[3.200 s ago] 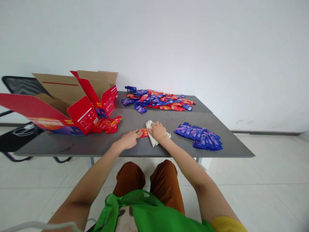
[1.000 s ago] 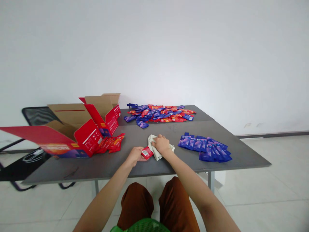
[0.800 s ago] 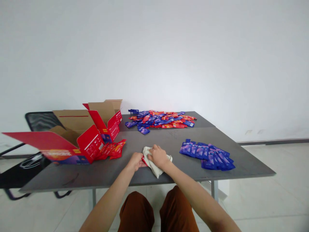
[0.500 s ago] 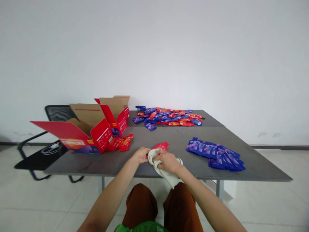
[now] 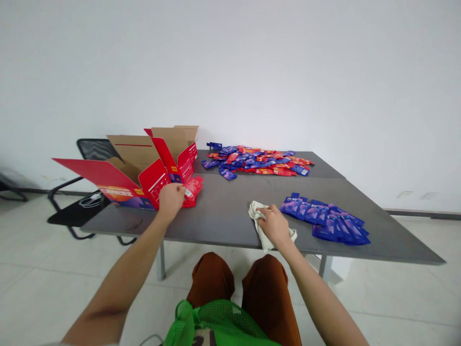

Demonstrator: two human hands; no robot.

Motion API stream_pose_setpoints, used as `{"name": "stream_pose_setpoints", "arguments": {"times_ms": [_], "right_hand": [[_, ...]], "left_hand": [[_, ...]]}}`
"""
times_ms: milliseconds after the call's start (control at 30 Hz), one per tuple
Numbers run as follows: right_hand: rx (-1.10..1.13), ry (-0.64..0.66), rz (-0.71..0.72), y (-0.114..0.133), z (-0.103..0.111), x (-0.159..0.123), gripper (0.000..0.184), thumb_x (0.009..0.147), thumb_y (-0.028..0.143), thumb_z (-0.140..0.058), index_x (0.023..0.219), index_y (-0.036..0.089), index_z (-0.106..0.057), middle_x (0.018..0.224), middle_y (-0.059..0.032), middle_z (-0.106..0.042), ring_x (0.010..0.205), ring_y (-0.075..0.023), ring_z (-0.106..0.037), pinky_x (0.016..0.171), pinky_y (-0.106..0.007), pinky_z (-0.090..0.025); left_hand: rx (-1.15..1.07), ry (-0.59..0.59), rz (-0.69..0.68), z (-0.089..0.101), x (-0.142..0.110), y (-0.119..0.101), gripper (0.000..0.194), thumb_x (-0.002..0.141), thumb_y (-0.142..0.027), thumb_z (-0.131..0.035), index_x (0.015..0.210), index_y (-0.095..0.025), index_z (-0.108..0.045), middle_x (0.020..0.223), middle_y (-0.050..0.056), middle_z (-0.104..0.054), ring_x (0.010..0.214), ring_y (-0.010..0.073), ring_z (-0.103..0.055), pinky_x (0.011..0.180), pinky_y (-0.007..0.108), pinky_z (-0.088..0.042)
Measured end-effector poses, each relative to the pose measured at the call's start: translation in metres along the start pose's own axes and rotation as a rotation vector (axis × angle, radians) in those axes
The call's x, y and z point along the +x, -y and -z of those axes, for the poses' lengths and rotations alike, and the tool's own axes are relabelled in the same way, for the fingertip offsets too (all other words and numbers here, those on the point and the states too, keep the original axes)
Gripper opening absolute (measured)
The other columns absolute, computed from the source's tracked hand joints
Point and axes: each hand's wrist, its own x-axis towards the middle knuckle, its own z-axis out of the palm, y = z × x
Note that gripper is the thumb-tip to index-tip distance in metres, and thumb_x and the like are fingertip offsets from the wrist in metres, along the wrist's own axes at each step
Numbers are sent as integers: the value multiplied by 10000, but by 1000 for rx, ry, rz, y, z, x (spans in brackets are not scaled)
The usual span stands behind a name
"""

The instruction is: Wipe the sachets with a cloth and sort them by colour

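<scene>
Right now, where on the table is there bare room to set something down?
Bare: the grey table between the red packets and the white cloth, back to the mixed pile; also right of the blue packets. Crowded: the left, with red boxes and the left hand; the back, under the pile; the cloth's spot, under the right hand.

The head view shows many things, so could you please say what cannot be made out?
In the head view:
Front box: its floor is hidden by its own walls and flaps.
Left hand: most fingertips hidden by the hand itself, so any grip on the red packets is unclear.
Blue packets: fine print too small.
Dark object, far left: cut off by the edge.
</scene>
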Motion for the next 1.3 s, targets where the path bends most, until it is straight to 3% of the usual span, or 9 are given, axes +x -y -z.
{"name": "stream_pose_setpoints", "arguments": {"times_ms": [67,133,300,500,667,733,900,1133,1300], "right_hand": [[-17,-4,-10,2,-1,-1,363,790,227,-536,1130,318,-626,1052,-43,-524,968,-189,-521,725,-241,-387],[-30,-11,-19,4,-1,-2,348,802,237,-532,1129,315,-624,1052,-48,-517,977,-198,-513,718,-248,-392],[-61,-34,-65,7,0,-6,343,831,253,-518,1160,301,-605,1090,-70,-496,1003,-218,-493,706,-260,-406],[-51,-19,-67,8,0,-7,352,824,243,-527,1164,303,-597,1101,-68,-488,1015,-219,-480,732,-265,-407],[-35,-30,-59,6,0,-7,356,819,241,-531,1162,311,-594,1086,-59,-492,999,-212,-485,739,-264,-410],[-26,-25,-59,6,0,-7,355,821,237,-530,1163,310,-595,1095,-61,-492,1004,-211,-485,751,-264,-412],[-8,9,-77,9,4,-7,364,829,223,-524,1179,298,-588,1114,-71,-494,1028,-209,-479,807,-269,-410],[-2,49,-83,10,7,-4,361,823,203,-515,1162,314,-578,1104,-61,-506,1044,-207,-481,831,-283,-418],[13,9,-83,8,4,-5,359,812,206,-535,1148,322,-582,1099,-51,-518,1039,-203,-489,824,-273,-420]], "left_hand": [[321,-223,-52,17,10,1,342,843,-290,-442,1043,-85,-628,1047,221,-643,1093,351,-555,863,435,-443],[619,-311,-107,19,13,4,371,886,-263,-369,1093,-55,-595,1012,249,-634,1047,359,-579,839,468,-441],[967,-108,-224,0,14,36,421,891,-93,-222,1061,6,-594,904,251,-644,919,344,-638,753,443,-472],[1003,77,-246,9,32,39,314,815,-266,-478,924,-53,-682,958,241,-653,893,356,-638,699,398,-495],[776,-146,-420,6,51,1,364,839,-321,-413,983,-146,-697,994,152,-679,928,305,-627,788,380,-474],[648,-100,-471,-8,66,-10,342,820,-319,-438,971,-171,-707,934,104,-703,906,270,-636,792,339,-471],[430,262,-569,-70,105,-25,309,765,-303,-514,956,-182,-725,893,52,-727,842,180,-650,748,221,-461],[437,199,-487,-165,115,-55,412,810,-443,-486,1093,-205,-665,1158,107,-645,1067,254,-580,849,304,-445],[583,197,-502,-211,112,-77,620,736,-564,-537,1190,-146,-590,1315,214,-497,1171,362,-483,904,430,-414]]}}
